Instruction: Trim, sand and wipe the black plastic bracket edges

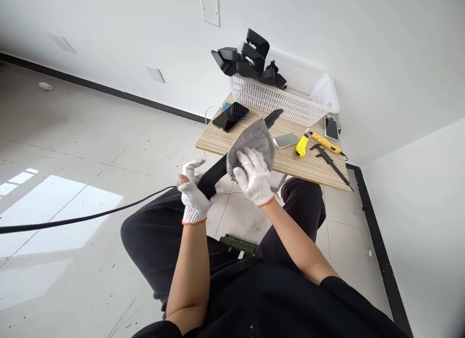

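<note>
My left hand (194, 200), in a white knitted glove with an orange cuff, is closed around the near end of a long black plastic part (214, 176). The part slants up and away to the right, its far tip over the table. My right hand (253, 177), gloved the same way, presses a grey cloth (256, 139) against the part. The cloth covers the part's middle stretch. Bare skin shows at one finger of the left glove. A black cable (90, 217) comes in from the left and ends beside my left hand; whether it joins anything is hidden.
The small wood-grain table (214, 138) bears a white basket (290, 108) with several black plastic parts (254, 62). Also on it are a black phone (231, 116), another phone (331, 128), a yellow-handled tool (302, 145), a yellow corded tool (327, 142) and a caliper (332, 166). A dark green case (238, 245) is below.
</note>
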Demonstrator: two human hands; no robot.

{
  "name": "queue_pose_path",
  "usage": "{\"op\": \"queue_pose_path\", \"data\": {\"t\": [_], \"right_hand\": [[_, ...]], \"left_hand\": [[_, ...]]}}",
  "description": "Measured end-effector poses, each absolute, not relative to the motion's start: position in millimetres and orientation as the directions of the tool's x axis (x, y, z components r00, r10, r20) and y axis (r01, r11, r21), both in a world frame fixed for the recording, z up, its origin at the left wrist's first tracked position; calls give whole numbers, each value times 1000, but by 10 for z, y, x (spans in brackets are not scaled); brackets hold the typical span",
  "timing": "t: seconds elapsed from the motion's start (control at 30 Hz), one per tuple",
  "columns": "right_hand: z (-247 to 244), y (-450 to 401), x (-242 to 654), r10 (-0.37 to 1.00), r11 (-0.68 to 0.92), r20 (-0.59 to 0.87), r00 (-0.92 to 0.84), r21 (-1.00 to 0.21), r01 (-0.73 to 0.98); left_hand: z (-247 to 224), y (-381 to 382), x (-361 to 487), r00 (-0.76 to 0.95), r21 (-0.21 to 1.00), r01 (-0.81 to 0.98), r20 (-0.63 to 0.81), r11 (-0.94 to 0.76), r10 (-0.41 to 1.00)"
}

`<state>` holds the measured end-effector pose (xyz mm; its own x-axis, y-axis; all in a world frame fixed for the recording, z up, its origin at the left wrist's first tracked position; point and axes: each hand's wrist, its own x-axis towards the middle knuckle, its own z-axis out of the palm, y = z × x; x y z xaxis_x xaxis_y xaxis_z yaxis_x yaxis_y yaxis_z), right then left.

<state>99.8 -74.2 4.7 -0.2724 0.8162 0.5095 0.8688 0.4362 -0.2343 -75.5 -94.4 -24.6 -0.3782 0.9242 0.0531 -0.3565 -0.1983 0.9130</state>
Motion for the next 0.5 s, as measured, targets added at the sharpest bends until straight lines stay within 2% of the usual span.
{"op": "queue_pose_path", "data": {"t": [0.1, 0.17, 0.27, 0.37, 0.43, 0.5], "right_hand": [[-6, -902, 890, 742, 606, 473, -475, -169, 778], [6, -968, 835, 738, 624, 442, -509, -162, 764], [118, -928, 805, 848, 462, 402, -346, -240, 854], [265, -903, 747, 932, 253, 339, -131, -347, 903], [352, -971, 668, 945, 229, 307, -114, -371, 900], [435, -1046, 598, 940, 292, 279, -195, -367, 883]], "left_hand": [[-350, -897, -763, -440, 931, -297, 65, -213, 896], [-397, -888, -771, -469, 943, -274, 40, -188, 882], [-394, -912, -742, -418, 954, -262, 25, -147, 908], [-345, -927, -671, -360, 955, -239, 81, -176, 929], [-316, -922, -642, -384, 952, -189, 152, -239, 911], [-297, -921, -647, -430, 933, -150, 237, -328, 871]]}}
